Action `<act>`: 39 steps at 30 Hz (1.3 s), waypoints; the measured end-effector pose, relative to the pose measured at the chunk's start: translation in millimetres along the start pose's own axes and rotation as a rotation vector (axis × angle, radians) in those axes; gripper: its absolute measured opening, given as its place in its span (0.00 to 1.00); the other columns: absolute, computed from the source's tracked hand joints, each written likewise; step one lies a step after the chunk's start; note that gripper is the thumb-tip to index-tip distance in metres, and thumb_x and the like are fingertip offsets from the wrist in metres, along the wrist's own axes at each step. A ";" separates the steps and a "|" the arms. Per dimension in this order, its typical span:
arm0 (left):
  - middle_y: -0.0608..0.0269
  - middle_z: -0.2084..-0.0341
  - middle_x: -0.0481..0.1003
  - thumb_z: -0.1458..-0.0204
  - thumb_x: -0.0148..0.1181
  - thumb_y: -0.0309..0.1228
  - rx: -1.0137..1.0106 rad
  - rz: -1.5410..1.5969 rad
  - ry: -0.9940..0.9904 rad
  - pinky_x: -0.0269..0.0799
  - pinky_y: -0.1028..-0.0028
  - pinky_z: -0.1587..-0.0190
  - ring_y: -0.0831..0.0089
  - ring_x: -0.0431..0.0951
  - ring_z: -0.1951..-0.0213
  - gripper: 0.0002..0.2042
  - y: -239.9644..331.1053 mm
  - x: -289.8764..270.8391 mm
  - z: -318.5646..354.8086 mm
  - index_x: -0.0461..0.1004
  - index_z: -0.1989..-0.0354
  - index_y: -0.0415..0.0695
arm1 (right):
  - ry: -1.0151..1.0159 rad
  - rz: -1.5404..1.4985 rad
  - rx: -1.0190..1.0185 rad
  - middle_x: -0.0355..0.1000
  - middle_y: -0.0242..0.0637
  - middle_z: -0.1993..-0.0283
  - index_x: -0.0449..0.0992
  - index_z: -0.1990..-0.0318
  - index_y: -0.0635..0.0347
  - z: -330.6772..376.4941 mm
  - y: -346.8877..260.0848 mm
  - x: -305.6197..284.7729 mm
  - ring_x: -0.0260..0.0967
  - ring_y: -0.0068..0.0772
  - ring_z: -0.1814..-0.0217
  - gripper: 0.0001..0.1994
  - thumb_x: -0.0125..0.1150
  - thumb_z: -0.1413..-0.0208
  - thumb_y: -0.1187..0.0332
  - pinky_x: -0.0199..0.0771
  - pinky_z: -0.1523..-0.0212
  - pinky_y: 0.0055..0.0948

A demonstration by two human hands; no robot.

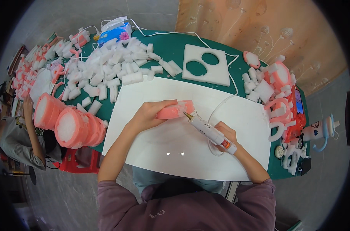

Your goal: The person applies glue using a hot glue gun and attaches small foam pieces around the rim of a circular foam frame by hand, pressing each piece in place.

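In my left hand (pixel 150 114) is a pink foam piece (pixel 172 112), gripped by its left end above a white board (pixel 175 148). My right hand (pixel 227 133) is wrapped round a white glue gun (pixel 209 133) with an orange patch near its rear. The gun's brass-coloured nozzle (pixel 188 115) points up and left, at or very close to the right part of the pink foam. A white cord (pixel 217 108) runs from the gun across the board. My fingers hide part of the foam piece and the gun's handle.
White foam blocks (pixel 113 63) are heaped at the back left. Pink foam rolls (pixel 76 127) stand at the left edge. A foam sheet with two round holes (pixel 221 69) lies behind the board. At right are pink foam pieces (pixel 279 75) and a bottle (pixel 313 131). Another person (pixel 19 140) sits at left.
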State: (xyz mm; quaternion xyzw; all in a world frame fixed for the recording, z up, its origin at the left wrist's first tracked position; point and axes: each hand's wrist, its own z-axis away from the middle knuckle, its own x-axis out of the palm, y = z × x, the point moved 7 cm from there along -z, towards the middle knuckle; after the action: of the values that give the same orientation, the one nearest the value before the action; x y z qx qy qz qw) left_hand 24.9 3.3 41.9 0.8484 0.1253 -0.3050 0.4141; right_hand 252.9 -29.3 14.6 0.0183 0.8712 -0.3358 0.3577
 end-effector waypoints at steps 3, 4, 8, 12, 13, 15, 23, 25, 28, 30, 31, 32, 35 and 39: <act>0.59 0.62 0.75 0.64 0.63 0.23 -0.004 -0.001 0.003 0.73 0.73 0.61 0.63 0.77 0.64 0.21 0.0 -0.6 -0.7 0.72 0.56 0.44 | 0.006 0.012 -0.016 0.65 0.42 0.71 0.71 0.69 0.68 -1.4 -0.5 0.1 0.66 0.36 0.71 0.10 0.59 0.64 0.77 0.66 0.72 0.24; 0.59 0.62 0.75 0.64 0.63 0.23 -0.004 -0.002 0.003 0.73 0.73 0.61 0.63 0.77 0.64 0.21 0.3 -0.8 -0.7 0.72 0.56 0.44 | 0.007 0.012 -0.017 0.65 0.42 0.71 0.71 0.69 0.68 -1.7 -0.9 0.2 0.66 0.36 0.71 0.10 0.59 0.64 0.77 0.66 0.72 0.24; 0.58 0.62 0.75 0.65 0.63 0.21 0.000 -0.005 0.012 0.73 0.74 0.60 0.63 0.77 0.64 0.22 -0.5 -0.2 0.7 0.72 0.55 0.44 | 0.002 0.009 0.001 0.66 0.42 0.70 0.71 0.68 0.69 -1.9 -1.9 -0.5 0.67 0.36 0.69 0.11 0.59 0.64 0.78 0.67 0.69 0.24; 0.58 0.61 0.75 0.65 0.62 0.20 -0.054 0.000 -0.016 0.72 0.75 0.59 0.63 0.77 0.62 0.23 -5.1 2.4 2.1 0.71 0.54 0.43 | 0.015 -0.035 -0.015 0.68 0.44 0.67 0.72 0.66 0.69 -3.0 -2.7 -1.7 0.69 0.37 0.66 0.12 0.58 0.63 0.78 0.69 0.66 0.24; 0.58 0.61 0.75 0.65 0.62 0.20 -0.055 0.001 -0.019 0.72 0.75 0.59 0.63 0.77 0.62 0.23 -6.4 3.7 1.9 0.71 0.54 0.43 | 0.016 -0.036 -0.012 0.68 0.44 0.67 0.72 0.66 0.69 -3.4 -2.1 -1.5 0.69 0.37 0.66 0.12 0.58 0.63 0.78 0.69 0.66 0.24; 0.59 0.62 0.76 0.64 0.63 0.21 0.002 -0.035 0.031 0.73 0.73 0.61 0.63 0.78 0.65 0.21 -2.7 0.8 1.0 0.72 0.56 0.44 | 0.019 -0.035 -0.007 0.69 0.45 0.65 0.71 0.65 0.69 -5.0 -4.0 -3.0 0.70 0.38 0.65 0.12 0.59 0.62 0.77 0.70 0.65 0.25; 0.58 0.58 0.74 0.66 0.61 0.18 0.067 -0.074 0.097 0.73 0.74 0.58 0.63 0.77 0.61 0.23 -0.2 -6.9 0.9 0.72 0.54 0.44 | 0.021 -0.042 -0.027 0.70 0.46 0.61 0.72 0.63 0.67 -7.7 -8.9 -5.4 0.71 0.39 0.61 0.14 0.60 0.63 0.77 0.71 0.62 0.25; 0.58 0.58 0.74 0.66 0.60 0.18 0.071 -0.081 0.101 0.73 0.74 0.58 0.63 0.77 0.60 0.24 -0.3 -8.1 1.1 0.71 0.54 0.43 | 0.017 -0.039 -0.027 0.71 0.46 0.60 0.72 0.63 0.67 -9.2 -9.1 -5.4 0.71 0.39 0.61 0.15 0.60 0.63 0.77 0.71 0.62 0.25; 0.58 0.58 0.74 0.67 0.60 0.17 0.037 -0.061 0.151 0.73 0.74 0.58 0.63 0.76 0.60 0.25 -2.2 -13.8 2.0 0.71 0.54 0.43 | 0.024 -0.058 -0.049 0.71 0.46 0.60 0.72 0.62 0.67 -11.2 -12.0 -4.4 0.71 0.39 0.60 0.15 0.60 0.63 0.77 0.71 0.61 0.26; 0.58 0.60 0.75 0.66 0.62 0.19 0.054 -0.014 0.208 0.73 0.74 0.59 0.64 0.77 0.62 0.23 0.7 -20.6 1.8 0.71 0.55 0.42 | 0.051 -0.037 0.017 0.72 0.42 0.62 0.73 0.64 0.62 -11.8 -8.0 -5.9 0.72 0.38 0.63 0.17 0.64 0.68 0.80 0.73 0.62 0.25; 0.58 0.60 0.75 0.66 0.62 0.19 0.053 -0.012 0.208 0.73 0.74 0.59 0.64 0.77 0.62 0.23 1.0 -20.6 2.4 0.71 0.55 0.42 | 0.050 -0.036 0.019 0.72 0.42 0.62 0.73 0.64 0.62 -11.4 -7.5 -5.8 0.72 0.38 0.63 0.17 0.64 0.68 0.80 0.73 0.62 0.25; 0.57 0.62 0.76 0.64 0.63 0.21 0.015 -0.020 0.254 0.72 0.75 0.60 0.66 0.78 0.63 0.21 -1.0 -23.8 4.1 0.71 0.56 0.41 | 0.084 -0.005 0.054 0.72 0.43 0.62 0.73 0.63 0.62 -11.0 -4.3 -7.9 0.72 0.38 0.63 0.17 0.63 0.66 0.80 0.72 0.62 0.24; 0.56 0.66 0.77 0.62 0.64 0.24 -0.067 -0.010 0.341 0.72 0.77 0.62 0.69 0.79 0.66 0.20 -5.4 -32.4 8.1 0.70 0.57 0.39 | 0.158 0.047 0.242 0.71 0.44 0.61 0.72 0.62 0.65 -10.3 8.4 -17.5 0.71 0.34 0.65 0.15 0.62 0.62 0.79 0.70 0.63 0.23; 0.56 0.70 0.77 0.61 0.65 0.27 -0.212 0.143 0.436 0.71 0.78 0.64 0.74 0.78 0.69 0.20 -16.2 -37.0 9.8 0.70 0.57 0.37 | 0.467 -0.018 0.470 0.71 0.34 0.68 0.73 0.63 0.67 2.9 53.5 -43.7 0.63 0.20 0.73 0.10 0.59 0.53 0.72 0.64 0.70 0.20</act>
State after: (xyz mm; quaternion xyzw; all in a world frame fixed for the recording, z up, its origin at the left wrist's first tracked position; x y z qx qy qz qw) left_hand -15.6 7.3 50.1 0.8525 0.1826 -0.0700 0.4847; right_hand 301.8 19.5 10.3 0.1691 0.8285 -0.5174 0.1315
